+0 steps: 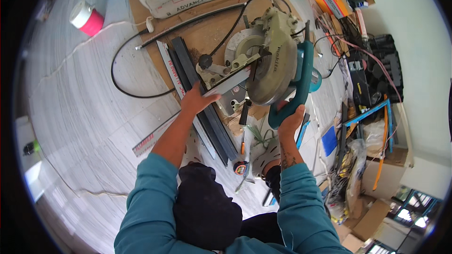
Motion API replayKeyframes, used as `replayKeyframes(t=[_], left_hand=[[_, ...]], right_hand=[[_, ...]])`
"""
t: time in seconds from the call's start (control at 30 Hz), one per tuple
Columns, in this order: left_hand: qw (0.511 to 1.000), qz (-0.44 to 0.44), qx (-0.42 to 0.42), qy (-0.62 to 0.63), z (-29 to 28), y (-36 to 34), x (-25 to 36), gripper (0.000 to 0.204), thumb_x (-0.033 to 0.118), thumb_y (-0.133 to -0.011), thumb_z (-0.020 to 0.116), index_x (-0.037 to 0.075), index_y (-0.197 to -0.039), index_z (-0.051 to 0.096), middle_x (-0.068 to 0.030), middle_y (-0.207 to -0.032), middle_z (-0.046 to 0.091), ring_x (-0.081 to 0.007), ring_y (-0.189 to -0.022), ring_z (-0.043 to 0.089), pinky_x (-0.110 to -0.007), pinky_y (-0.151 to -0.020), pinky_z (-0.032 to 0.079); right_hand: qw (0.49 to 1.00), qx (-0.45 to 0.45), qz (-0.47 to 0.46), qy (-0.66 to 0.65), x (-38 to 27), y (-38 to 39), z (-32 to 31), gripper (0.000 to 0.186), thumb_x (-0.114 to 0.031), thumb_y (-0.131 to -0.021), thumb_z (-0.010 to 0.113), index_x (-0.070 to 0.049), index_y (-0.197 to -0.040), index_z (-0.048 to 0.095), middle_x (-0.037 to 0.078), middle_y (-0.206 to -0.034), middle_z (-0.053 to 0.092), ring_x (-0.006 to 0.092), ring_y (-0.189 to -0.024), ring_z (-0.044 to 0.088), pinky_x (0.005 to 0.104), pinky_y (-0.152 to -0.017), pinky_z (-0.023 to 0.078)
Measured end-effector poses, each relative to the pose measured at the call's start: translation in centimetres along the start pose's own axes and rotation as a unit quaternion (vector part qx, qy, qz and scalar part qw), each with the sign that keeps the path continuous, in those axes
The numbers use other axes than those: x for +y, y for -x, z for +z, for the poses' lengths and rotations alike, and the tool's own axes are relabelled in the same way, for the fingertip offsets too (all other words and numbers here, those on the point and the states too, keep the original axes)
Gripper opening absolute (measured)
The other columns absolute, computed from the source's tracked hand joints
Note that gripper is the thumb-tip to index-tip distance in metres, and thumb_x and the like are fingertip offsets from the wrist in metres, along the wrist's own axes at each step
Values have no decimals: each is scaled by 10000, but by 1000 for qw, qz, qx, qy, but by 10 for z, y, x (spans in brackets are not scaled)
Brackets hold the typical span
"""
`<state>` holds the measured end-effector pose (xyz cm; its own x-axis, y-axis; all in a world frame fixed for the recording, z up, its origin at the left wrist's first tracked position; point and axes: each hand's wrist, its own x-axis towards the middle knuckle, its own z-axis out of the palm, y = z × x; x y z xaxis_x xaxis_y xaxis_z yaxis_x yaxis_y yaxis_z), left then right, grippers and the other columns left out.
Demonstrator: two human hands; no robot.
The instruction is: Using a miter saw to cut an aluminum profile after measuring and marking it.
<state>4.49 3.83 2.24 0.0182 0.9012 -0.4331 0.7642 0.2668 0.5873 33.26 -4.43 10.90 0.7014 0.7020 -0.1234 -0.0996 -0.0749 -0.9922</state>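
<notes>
Right grip (290, 121) wraps saw handle (305, 73); left (196, 101) touches bar (229, 83).

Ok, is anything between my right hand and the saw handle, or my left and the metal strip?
Nothing visible: the right hand is wrapped round the saw handle, and the left hand lies on the metal strip. What's under the left palm is hidden.

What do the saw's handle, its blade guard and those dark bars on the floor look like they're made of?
Handle: probably molded plastic, smooth teal with rounded edges. Blade guard: likely metal, dull and scuffed with brownish stains. Dark bars: seemingly coated metal, matte grey with long, straight edges.
</notes>
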Motion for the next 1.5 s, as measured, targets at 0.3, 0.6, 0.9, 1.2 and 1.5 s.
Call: replayKeyframes(t=[0.3,0.6,0.9,1.2,1.5], left_hand=[[921,124,-188,317,-172,146,-39,674,635,-825,649,-1,-1042,700,51,-586,485,-29,-538,422,-232,-487,327],[848,310,-140,406,-263,240,-6,1039,756,-716,659,-107,-1280,529,31,-558,453,-53,-485,405,-238,-448,308],[618,476,162,604,-304,245,-11,428,268,-823,599,92,-1197,492,-91,-823,557,-171,-743,541,-309,-726,428],[478,-46,207,853,-109,146,-152,316,195,-916,528,12,-1171,561,-206,-1145,623,-357,-1084,607,-536,-944,505],[426,-205,125,872,59,85,-176,297,178,-1008,486,-59,-1182,527,-222,-1217,608,-370,-1150,588,-511,-991,488]], right_hand=[[991,18,-125,50,10,-29,-8,398,-336,-1034,429,-23,-809,525,-6,-740,443,116,-710,393,294,-631,359],[952,57,-59,295,-131,-15,10,701,-623,-951,377,-1,-1021,692,250,-936,673,433,-911,627,496,-801,456],[920,52,-113,371,-199,-59,44,752,-706,-836,496,-4,-1023,692,294,-1054,654,474,-1040,604,527,-915,457],[904,82,-115,404,-217,-53,41,634,-605,-870,534,-9,-1018,694,254,-993,680,438,-987,635,488,-870,490],[863,73,-137,480,-246,-85,67,646,-605,-886,486,-11,-1037,691,260,-1049,667,412,-1057,622,473,-911,478]])
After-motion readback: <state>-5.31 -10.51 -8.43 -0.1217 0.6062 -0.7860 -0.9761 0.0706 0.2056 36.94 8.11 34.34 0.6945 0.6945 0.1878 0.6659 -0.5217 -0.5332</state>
